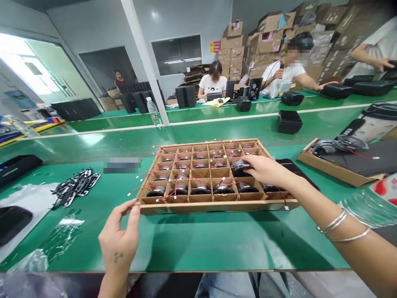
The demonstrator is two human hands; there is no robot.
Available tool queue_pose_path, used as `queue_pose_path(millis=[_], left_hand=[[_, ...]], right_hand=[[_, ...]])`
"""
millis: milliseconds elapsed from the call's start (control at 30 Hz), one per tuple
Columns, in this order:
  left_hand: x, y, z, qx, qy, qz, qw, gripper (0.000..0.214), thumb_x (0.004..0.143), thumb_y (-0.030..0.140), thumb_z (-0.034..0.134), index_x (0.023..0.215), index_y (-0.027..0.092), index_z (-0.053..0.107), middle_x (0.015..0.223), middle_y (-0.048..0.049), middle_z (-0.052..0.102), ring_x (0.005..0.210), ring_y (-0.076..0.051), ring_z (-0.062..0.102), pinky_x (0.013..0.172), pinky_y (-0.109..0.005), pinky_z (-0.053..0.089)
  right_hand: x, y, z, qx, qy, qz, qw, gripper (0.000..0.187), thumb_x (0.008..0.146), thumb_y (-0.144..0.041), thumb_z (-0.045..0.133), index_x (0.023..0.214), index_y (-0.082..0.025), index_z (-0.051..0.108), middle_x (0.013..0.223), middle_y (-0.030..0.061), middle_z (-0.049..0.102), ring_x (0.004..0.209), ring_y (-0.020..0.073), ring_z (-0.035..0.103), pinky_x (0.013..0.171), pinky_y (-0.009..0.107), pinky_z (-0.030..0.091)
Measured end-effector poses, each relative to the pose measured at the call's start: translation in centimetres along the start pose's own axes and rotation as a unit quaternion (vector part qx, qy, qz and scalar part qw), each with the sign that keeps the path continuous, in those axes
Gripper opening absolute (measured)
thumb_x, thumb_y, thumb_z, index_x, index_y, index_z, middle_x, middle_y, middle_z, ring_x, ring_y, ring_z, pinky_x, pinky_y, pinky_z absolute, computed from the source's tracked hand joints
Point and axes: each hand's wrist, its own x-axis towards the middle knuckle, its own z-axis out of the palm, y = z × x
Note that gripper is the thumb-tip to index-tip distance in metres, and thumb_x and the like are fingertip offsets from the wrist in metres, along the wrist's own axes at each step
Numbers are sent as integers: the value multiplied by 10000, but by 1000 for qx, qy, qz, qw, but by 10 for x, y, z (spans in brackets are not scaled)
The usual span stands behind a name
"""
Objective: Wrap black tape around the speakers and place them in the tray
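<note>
A shallow cardboard tray (223,207) split by cardboard dividers sits in front of me on the green table. Its compartments hold several round black speaker drivers (181,189) with thin red wires and white plugs. My right hand (263,169), with bangles on the wrist, grips a speaker driver (240,167) at the tray's right side; the fingertips are partly hidden behind it. My left hand (120,231) is at the tray's near left corner, fingers and thumb closed around the cardboard edge.
Left lie black-and-white flat parts (77,186) and clear plastic film (63,236). On the right are a cardboard box (335,169) with cables and a black speaker box (289,122). A water bottle (154,112) stands beyond. Co-workers sit across the line, before stacked cartons (232,54).
</note>
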Motion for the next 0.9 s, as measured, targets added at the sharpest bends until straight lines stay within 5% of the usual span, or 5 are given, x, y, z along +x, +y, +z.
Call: queue_pose_path(millis=[167,367,567,733,900], left_hand=[[-5,14,14,-9,-47,45,998,257,822,427,475,926,220,585,889,-30,645,846,-194,601,811,-310,437],[19,43,41,-30,-120,153,980,213,845,392,441,875,226,572,877,-17,632,826,-183,593,796,-304,424],[56,72,82,5,-272,209,939,260,843,388,385,796,226,583,817,-7,633,755,-182,587,693,-290,421],[99,53,92,51,-291,187,937,286,817,387,366,804,216,596,860,-40,646,795,-217,593,707,-307,424],[128,10,72,114,-298,167,933,276,776,389,391,765,216,606,770,-33,641,714,-193,590,658,-273,448]], right_hand=[[-3,2,-21,11,-23,-10,1000,329,800,-176,542,1128,-161,568,1059,71,636,969,227,586,801,301,461],[-13,13,-61,25,45,42,998,265,843,-160,486,1080,-164,605,1066,53,640,965,194,581,817,277,437],[-13,12,-51,40,47,45,997,208,850,-187,492,989,-176,648,962,34,679,797,166,623,689,247,465],[1,-13,-29,61,34,-13,997,189,840,-146,500,932,-176,663,924,24,687,824,156,625,721,233,462],[22,-52,-7,77,16,-102,992,204,854,-126,481,891,-163,678,905,44,685,849,172,620,750,252,453]])
